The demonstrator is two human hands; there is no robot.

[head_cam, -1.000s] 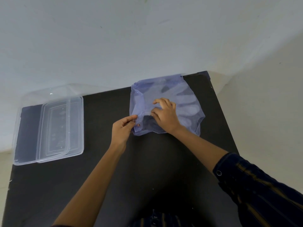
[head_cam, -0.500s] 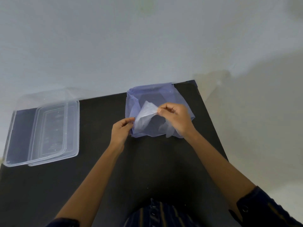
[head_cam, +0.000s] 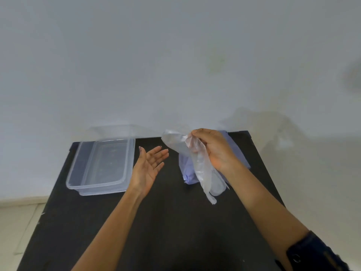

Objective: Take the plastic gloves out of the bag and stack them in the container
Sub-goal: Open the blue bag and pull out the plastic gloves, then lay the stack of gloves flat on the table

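Observation:
My right hand [head_cam: 214, 151] is raised above the table and pinches a clear plastic glove [head_cam: 197, 163], which hangs down limp in front of it. Behind and below the glove lies the bluish plastic bag [head_cam: 185, 169], partly hidden by my hand and the glove. My left hand [head_cam: 149, 166] hovers palm up with fingers spread between the bag and the container, holding nothing. The clear rectangular container [head_cam: 101, 165] sits at the table's back left, with what looks like its lid underneath it.
The black table [head_cam: 166, 222] ends at a white wall behind. Its left and right edges drop to a pale floor. My dark sleeve [head_cam: 316, 253] shows at the lower right.
My right hand has pulled the glove fully out of the bag and lifted it. My left hand let go of the bag's opening and turned palm up. The view shifted left.

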